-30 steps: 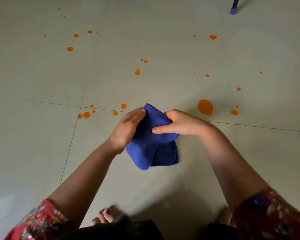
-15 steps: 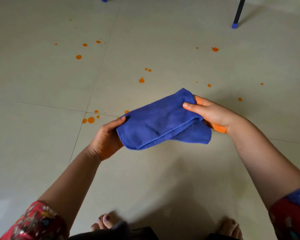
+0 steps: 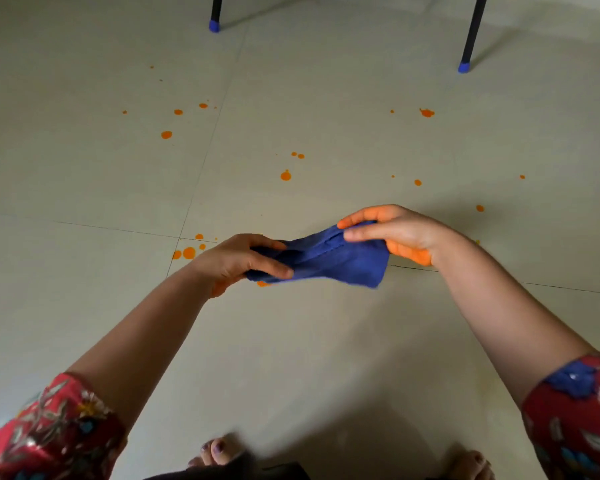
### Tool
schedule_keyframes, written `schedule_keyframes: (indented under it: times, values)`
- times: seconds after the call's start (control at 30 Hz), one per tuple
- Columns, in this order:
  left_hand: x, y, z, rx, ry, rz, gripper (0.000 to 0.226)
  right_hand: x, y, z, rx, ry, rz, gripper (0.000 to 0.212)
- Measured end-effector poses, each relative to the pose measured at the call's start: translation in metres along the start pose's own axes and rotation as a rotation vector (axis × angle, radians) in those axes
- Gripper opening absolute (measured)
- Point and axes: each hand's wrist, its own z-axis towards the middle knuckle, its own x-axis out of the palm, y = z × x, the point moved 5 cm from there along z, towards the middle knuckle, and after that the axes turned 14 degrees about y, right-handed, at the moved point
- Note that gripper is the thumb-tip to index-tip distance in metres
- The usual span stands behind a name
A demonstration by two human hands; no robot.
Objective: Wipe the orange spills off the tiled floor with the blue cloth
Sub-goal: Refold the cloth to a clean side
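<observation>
Blue cloth [image 3: 321, 259] held above tiled floor [image 3: 84, 188], stretched between left hand [image 3: 238, 259] and right hand [image 3: 395, 230], each grip closed on one end; soft, light, limp; likely best bunched mid-cloth. Orange spills [image 3: 285, 175] beyond.

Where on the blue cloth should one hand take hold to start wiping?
Judging by its pose, the bunched middle of the blue cloth, from above: it hangs stretched between the left hand and right hand, so a top grip there wads it into a pad.
</observation>
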Motion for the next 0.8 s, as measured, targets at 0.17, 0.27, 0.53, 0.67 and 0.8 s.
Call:
schedule_keyframes:
  times: [0.17, 0.27, 0.53, 0.67, 0.8]
  values:
    - [-0.012, 0.005, 0.001, -0.019, -0.162, 0.353, 0.040, 0.022, -0.005, 0.006, 0.216, 0.006, -0.845, 0.054]
    - [-0.022, 0.002, -0.004, 0.043, -0.252, 0.495, 0.038, 0.020, -0.004, 0.008, 0.116, -0.134, -0.915, 0.009]
    - [-0.039, -0.024, 0.003, 0.251, -0.486, 0.759, 0.033, -0.006, -0.009, 0.008, -0.160, -0.198, -0.631, 0.012]
    - [-0.036, -0.043, 0.006, 0.447, -0.680, 1.074, 0.046, -0.014, -0.005, 0.005, -0.334, -0.402, -0.687, 0.042]
    - [-0.029, -0.009, -0.004, 0.530, -0.684, 1.279, 0.042, 0.006, -0.035, 0.012, -0.457, -0.235, -1.129, 0.063]
